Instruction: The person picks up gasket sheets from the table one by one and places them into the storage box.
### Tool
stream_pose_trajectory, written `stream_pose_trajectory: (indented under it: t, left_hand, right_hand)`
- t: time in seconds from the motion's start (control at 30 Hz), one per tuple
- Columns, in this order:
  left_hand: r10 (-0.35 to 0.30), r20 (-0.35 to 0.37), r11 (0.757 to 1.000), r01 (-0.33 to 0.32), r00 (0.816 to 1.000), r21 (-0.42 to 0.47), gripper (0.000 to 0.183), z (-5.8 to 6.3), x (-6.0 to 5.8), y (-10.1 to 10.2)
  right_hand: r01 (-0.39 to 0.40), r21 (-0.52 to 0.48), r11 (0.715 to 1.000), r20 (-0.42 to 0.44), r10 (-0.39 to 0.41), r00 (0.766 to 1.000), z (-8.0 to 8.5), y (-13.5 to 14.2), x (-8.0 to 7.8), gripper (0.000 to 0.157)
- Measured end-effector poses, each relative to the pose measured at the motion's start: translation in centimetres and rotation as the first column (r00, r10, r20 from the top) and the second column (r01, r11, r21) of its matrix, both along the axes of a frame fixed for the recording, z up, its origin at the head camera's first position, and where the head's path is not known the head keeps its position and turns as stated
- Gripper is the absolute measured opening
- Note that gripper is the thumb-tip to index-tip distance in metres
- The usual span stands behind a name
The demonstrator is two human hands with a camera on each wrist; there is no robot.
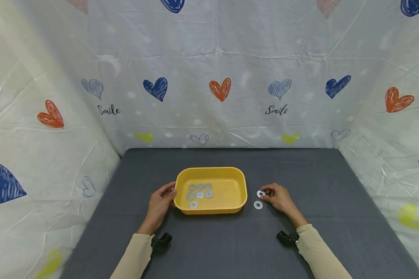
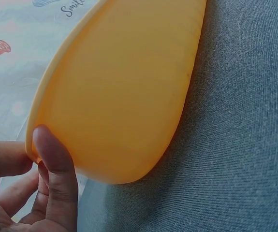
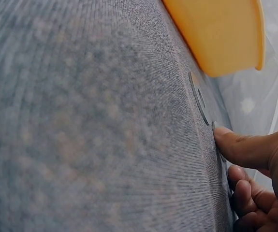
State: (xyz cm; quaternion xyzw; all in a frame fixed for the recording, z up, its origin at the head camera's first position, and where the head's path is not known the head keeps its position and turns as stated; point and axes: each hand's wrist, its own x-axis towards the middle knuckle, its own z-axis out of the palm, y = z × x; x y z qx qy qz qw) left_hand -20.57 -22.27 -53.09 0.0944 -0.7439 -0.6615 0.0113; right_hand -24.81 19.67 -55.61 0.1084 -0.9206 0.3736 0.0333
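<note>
A yellow plastic tray (image 1: 228,195) sits on the grey cloth, with several flat metal washers (image 1: 199,194) lying in its left half. My left hand (image 1: 158,205) grips the tray's left end, thumb and fingers about the rim, as the left wrist view shows up close. Right of the tray, my right hand (image 1: 280,198) pinches a washer (image 1: 259,192) between thumb and forefinger, at the cloth. Just in front of it a second washer (image 1: 258,205) lies flat. In the right wrist view the thumb (image 3: 245,147) hides most of the pinched washer.
Dark grey cloth (image 1: 213,248) covers the table. A pale curtain (image 1: 244,38) printed with hearts stands behind and at both sides. Black wrist straps (image 1: 161,241) sit at the sleeve cuffs.
</note>
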Motion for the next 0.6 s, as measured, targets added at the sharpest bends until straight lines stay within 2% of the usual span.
stream_pose_trajectory:
  t: [0.2,0.37,0.6]
  left_hand:
    - [0.004,-0.001,1.000,-0.004,1.000,-0.006,0.040,-0.06,-0.02,0.04]
    - [0.012,0.008,1.000,-0.012,1.000,-0.014,0.041,-0.01,0.06,0.10]
    - [0.019,0.013,1.000,-0.019,1.000,-0.020,0.041,-0.07,-0.04,0.09]
  right_hand:
    - [0.037,-0.081,0.996,0.031,-0.035,0.999,0.00,0.15,0.23,0.022]
    - [0.038,-0.203,0.978,0.028,-0.033,0.999,-0.16,0.33,0.54,0.015]
    - [0.044,-0.283,0.958,0.022,-0.039,0.999,-0.12,0.47,0.95,0.012]
